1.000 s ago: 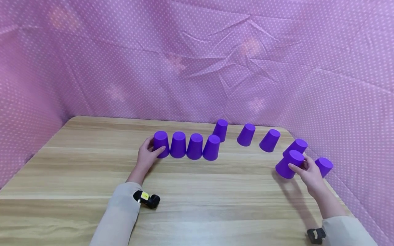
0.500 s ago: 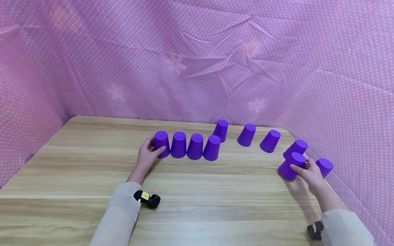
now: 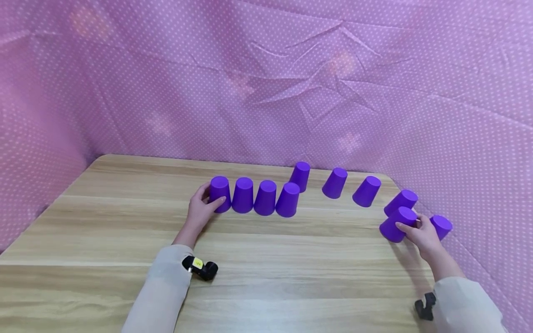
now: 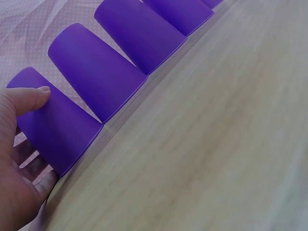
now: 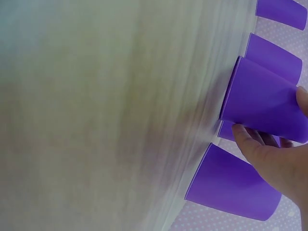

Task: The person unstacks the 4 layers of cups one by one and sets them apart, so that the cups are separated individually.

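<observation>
In the head view my left hand [image 3: 201, 210] holds the leftmost of a row of upside-down purple cups; this cup [image 3: 220, 194] stands at the row's end, thumb across its front. The left wrist view shows the same cup [image 4: 53, 122] between thumb and fingers, its rim against the neighbouring cup [image 4: 96, 72]. On the right, my right hand [image 3: 424, 236] grips another upside-down purple cup [image 3: 395, 224] by its side. In the right wrist view that cup [image 5: 262, 98] has its rim close over the table, and the fingers lie partly hidden behind it.
Several more upside-down purple cups stand spaced along the back and right of the wooden table [image 3: 266, 268], including one cup [image 3: 366, 191] at the back right and another [image 3: 441, 226] beyond my right hand. A pink dotted cloth [image 3: 266, 92] hangs behind the table and along its sides.
My right hand has shifted slightly to the right with its cup, now tilted a little more and overlapping the cup behind. The left hand has stayed on its cup.
</observation>
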Action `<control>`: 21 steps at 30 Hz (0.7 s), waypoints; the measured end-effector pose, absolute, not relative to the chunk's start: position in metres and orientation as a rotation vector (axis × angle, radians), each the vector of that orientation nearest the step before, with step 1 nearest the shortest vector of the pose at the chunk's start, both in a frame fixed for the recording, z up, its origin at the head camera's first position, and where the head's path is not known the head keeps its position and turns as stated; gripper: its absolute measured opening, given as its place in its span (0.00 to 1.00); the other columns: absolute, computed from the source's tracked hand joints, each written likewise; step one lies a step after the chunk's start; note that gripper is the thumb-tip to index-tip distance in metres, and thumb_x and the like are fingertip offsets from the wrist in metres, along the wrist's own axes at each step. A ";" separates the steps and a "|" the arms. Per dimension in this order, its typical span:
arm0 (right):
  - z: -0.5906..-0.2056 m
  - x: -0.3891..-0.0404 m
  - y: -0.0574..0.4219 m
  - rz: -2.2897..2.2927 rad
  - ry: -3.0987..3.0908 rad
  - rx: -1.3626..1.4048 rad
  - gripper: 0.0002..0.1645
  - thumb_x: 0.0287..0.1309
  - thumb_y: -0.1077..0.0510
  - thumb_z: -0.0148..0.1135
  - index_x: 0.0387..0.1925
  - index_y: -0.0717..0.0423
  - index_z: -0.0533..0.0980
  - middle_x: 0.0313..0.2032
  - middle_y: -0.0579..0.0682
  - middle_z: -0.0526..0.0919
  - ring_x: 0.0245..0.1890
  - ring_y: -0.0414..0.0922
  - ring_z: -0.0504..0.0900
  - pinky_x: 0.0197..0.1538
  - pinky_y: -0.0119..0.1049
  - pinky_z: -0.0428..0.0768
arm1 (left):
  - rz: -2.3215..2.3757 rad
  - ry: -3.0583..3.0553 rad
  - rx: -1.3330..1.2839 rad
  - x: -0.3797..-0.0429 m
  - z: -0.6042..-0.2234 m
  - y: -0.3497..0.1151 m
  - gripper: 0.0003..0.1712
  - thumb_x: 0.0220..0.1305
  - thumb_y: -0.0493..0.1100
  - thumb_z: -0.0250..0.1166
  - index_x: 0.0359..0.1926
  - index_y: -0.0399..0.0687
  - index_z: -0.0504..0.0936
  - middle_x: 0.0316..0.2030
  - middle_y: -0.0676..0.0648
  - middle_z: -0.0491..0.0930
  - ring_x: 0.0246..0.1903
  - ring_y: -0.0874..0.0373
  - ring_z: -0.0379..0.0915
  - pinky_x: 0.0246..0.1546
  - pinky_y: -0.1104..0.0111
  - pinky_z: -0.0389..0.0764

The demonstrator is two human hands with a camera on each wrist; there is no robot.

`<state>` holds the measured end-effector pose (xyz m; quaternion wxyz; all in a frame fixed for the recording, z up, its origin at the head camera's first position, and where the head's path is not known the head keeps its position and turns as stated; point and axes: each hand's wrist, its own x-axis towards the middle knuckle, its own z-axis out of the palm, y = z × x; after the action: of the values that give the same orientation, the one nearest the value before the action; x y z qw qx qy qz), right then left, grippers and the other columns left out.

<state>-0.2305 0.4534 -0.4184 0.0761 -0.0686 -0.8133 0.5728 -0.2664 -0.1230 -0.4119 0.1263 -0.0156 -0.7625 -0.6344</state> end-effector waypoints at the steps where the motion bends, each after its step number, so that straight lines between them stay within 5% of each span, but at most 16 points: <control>1: -0.419 -0.231 0.454 1.716 -2.435 -0.210 0.61 0.38 0.42 0.66 0.57 0.74 0.42 0.53 0.72 0.56 0.32 0.24 0.68 0.36 0.20 0.73 | -1.844 -2.223 -0.043 -0.267 -0.412 -0.123 0.37 0.50 0.39 0.64 0.60 0.39 0.57 0.55 0.36 0.62 0.54 0.46 0.58 0.54 0.62 0.62; 6: -0.421 -0.233 0.456 1.738 -2.424 -0.227 0.55 0.42 0.48 0.66 0.57 0.73 0.43 0.48 0.61 0.63 0.32 0.25 0.70 0.35 0.20 0.74 | -1.851 -2.229 -0.041 -0.268 -0.412 -0.123 0.37 0.51 0.39 0.64 0.60 0.39 0.58 0.55 0.36 0.62 0.54 0.46 0.58 0.54 0.62 0.62; 11: -0.419 -0.232 0.455 1.757 -2.422 -0.231 0.56 0.43 0.50 0.65 0.58 0.73 0.41 0.51 0.67 0.59 0.31 0.25 0.70 0.35 0.21 0.74 | -1.863 -2.226 -0.044 -0.268 -0.412 -0.124 0.37 0.51 0.38 0.63 0.60 0.38 0.57 0.55 0.35 0.61 0.54 0.45 0.58 0.54 0.61 0.62; 17: -0.420 -0.232 0.456 1.739 -2.418 -0.239 0.53 0.40 0.47 0.66 0.56 0.72 0.46 0.47 0.62 0.63 0.31 0.26 0.71 0.34 0.22 0.75 | -1.877 -2.216 -0.051 -0.267 -0.411 -0.122 0.36 0.51 0.37 0.63 0.60 0.37 0.58 0.54 0.34 0.62 0.53 0.45 0.59 0.54 0.61 0.62; 21: -0.418 -0.232 0.455 1.740 -2.426 -0.265 0.57 0.41 0.47 0.66 0.59 0.71 0.43 0.51 0.69 0.58 0.31 0.25 0.69 0.34 0.21 0.74 | -1.875 -2.212 -0.061 -0.267 -0.411 -0.122 0.36 0.51 0.37 0.63 0.60 0.37 0.58 0.54 0.35 0.62 0.54 0.45 0.58 0.54 0.62 0.62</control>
<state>-0.2324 0.4548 -0.4182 0.0719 -0.0882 -0.8073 0.5791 -0.2670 -0.1220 -0.4114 0.1204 -0.0208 -0.7570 -0.6419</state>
